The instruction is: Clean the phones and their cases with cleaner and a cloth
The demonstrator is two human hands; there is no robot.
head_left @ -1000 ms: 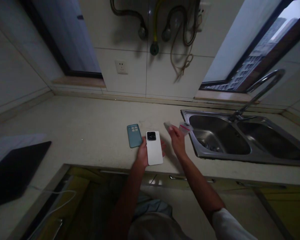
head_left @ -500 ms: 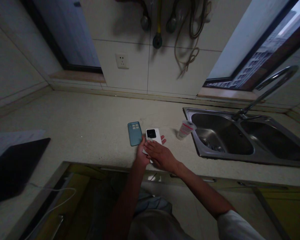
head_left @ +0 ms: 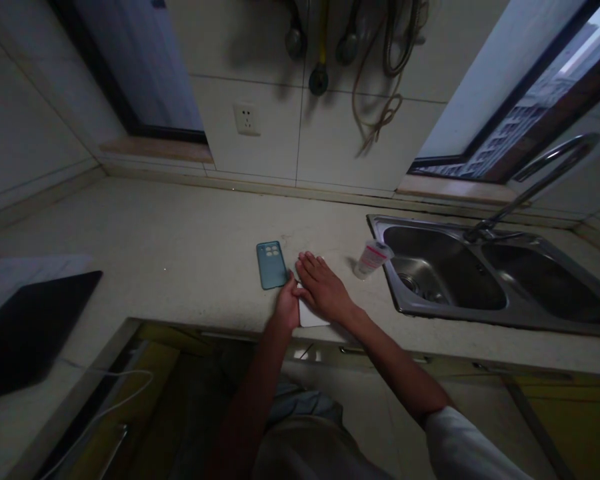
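A white smartphone (head_left: 311,315) lies back side up in my left hand (head_left: 287,305), whose thumb runs along its left edge; the fingers under it are hidden. My right hand (head_left: 322,283) rests flat across the upper part of the phone's back, fingers stretched out and side by side. It covers the black camera block. Whether something thin lies under this palm, I cannot tell. Just left of the phone, a translucent blue-green phone case (head_left: 272,265) with camera cutouts lies on the counter.
On the pale countertop (head_left: 190,233), a clear plastic cup (head_left: 371,260) with red print leans against the rim of the steel double sink (head_left: 400,308). A dark flat panel (head_left: 35,327) and a white cable (head_left: 130,375) are at the left. Pipes hang from the tiled wall.
My right hand has slid up the phone's back, from its lower half to over the camera block. The phone's lower end now shows. The case and cup stay put.
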